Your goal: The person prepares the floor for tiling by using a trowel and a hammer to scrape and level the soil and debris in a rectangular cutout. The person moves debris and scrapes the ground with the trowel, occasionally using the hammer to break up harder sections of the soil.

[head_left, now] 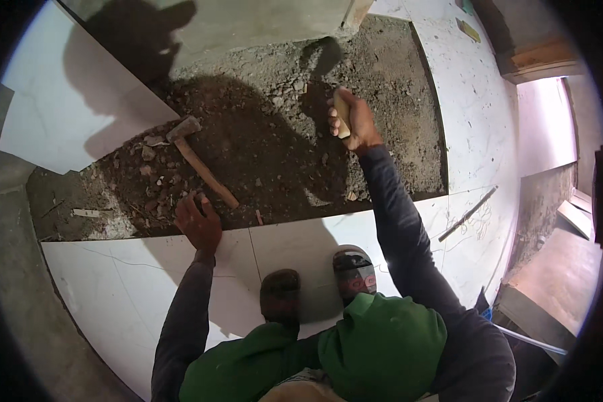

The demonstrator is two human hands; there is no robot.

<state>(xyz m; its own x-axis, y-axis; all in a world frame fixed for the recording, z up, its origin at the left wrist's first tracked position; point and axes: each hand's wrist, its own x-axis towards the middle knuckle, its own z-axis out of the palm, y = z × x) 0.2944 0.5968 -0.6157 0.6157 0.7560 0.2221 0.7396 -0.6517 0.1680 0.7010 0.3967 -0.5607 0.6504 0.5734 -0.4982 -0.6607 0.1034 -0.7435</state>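
Right hand (353, 120) is closed around a wooden handle (342, 114) (probably a trowel; its blade is hidden) over the dirt bed (275, 141). Left hand (197, 221) rests open, holding nothing, on the white tile (127, 281) edge, near a hammer (197, 159).

My right arm's stretched far fwd, nearly straight, dark sleeve down to the wrist. Right hand (352, 120) is curled into a fist — fingers wrapped tight round a short pale handle, knuckles facing left. Left arm's bent less far out, forearm running up from the lower edge, also in a dark sleeve. Left hand (198, 222) is palm-down w/ fingers spread a bit and slack — nothing gripped in it. Both knees are bent under me, in green trousers.
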